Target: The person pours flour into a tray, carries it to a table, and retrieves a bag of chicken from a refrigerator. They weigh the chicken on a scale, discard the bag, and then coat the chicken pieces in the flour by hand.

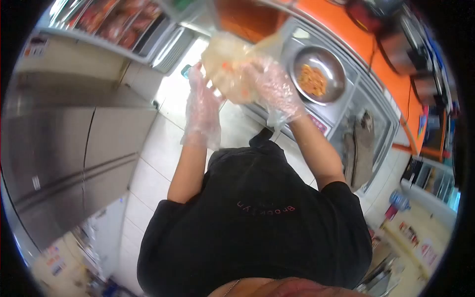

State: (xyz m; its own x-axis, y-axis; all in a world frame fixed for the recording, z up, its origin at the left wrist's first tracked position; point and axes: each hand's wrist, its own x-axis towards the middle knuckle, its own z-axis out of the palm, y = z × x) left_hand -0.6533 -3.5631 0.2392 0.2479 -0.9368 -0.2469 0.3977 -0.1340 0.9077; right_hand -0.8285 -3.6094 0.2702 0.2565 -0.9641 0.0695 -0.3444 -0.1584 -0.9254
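Note:
Both of my hands wear loose clear plastic gloves. Between them hangs a cloudy plastic bag [225, 62] with orange bits showing in it, blurred by motion. My left hand [204, 101] grips the bag's left side, fingers closed around its edge. On the other side, my right hand [274, 86] has its fingers wrapped over the bag. Just right of that hand sits a steel bowl [334, 64] with a heap of orange-coloured food pieces [311, 80] in it. Under the bowl is what looks like a scale [319, 123] with a reddish panel.
A glass-topped counter or freezer [383, 106] carries the bowl and a grey cloth-like item [361, 143]. Behind runs an orange counter [341, 20] with metal pots [398, 47]. Steel cabinets [54, 153] stand at left; a display case of packaged food [116, 22] is at upper left.

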